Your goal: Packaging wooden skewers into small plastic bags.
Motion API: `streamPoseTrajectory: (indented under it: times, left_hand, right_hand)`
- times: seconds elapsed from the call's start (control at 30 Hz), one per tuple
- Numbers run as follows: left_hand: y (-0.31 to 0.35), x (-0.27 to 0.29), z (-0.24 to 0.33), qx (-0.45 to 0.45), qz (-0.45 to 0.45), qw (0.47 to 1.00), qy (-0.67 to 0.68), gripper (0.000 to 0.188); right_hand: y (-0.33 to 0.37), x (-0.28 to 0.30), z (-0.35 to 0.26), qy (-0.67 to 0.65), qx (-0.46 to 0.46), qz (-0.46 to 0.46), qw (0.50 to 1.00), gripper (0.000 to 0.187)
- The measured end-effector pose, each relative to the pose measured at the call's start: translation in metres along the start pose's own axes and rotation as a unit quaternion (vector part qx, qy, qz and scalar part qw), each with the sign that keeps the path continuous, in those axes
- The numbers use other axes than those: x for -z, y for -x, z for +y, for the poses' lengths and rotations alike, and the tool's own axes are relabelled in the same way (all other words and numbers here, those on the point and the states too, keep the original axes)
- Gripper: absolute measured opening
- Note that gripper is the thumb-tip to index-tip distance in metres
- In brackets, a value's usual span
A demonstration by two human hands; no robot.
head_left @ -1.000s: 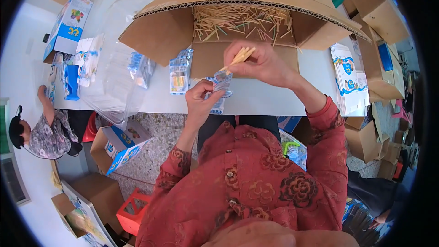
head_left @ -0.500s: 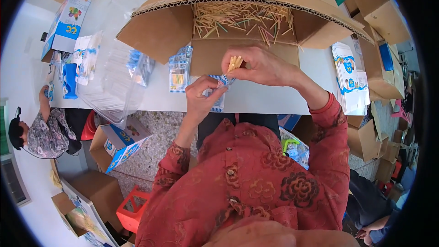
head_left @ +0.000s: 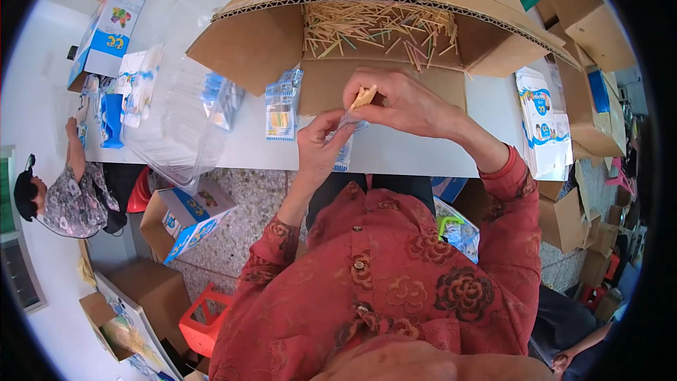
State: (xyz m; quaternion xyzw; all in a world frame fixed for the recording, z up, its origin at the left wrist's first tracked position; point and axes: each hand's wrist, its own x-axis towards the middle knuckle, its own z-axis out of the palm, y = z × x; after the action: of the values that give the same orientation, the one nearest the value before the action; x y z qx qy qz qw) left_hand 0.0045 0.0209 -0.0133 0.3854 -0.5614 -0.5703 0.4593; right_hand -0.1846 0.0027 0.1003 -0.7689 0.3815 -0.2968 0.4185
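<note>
Both hands are at work above the table (head_left: 430, 155), close together and almost meeting. The right hand (head_left: 405, 104) is closed in a pinch, thumb against fingers, on a bundle of sticks (head_left: 364, 97), pale and thin; the upper ends project above the fingertips. The left hand (head_left: 319, 147) has its thumb and forefinger closed on a film packet (head_left: 347, 123), just below and to the left of the right fingers. The lower ends of the sticks point toward this packet; whether any have entered it cannot be told, as the fingers cover the spot. Clear film with blue edging (head_left: 343, 161) shows directly below the left fingertips; whether it belongs to the same packet cannot be determined.

Beyond the fingers stands a large cardboard box (head_left: 247, 49), its open side facing them, with loose sticks (head_left: 374, 25) scattered inside, mostly pale, a few green or pinkish. A filled packet (head_left: 283, 114) lies left of the left fingers, near the box. Farther left is a clear plastic tray (head_left: 166, 144), with blue-and-clear packets (head_left: 220, 102) at its near side. Well to the right of the right fingers lies a stack of printed cartons (head_left: 543, 127), white and blue. Far left of the fingers, a co-worker (head_left: 77, 197) reaches to the table.
</note>
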Motion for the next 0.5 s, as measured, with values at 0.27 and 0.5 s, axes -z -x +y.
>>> streamPoseTrajectory:
  times: [0.27, 0.5]
  left_hand:
    - [-0.004, -0.003, 0.006, -0.01, -0.022, 1.0, 0.018, 0.018]
    - [-0.004, -0.005, 0.018, 0.007, -0.024, 0.995, 0.093, 0.015]
  right_hand:
    - [0.0, 0.002, -0.003, 0.045, -0.037, 0.036, 0.998, 0.016]
    - [-0.003, -0.001, 0.015, 0.126, 0.09, 0.087, 0.984, 0.023]
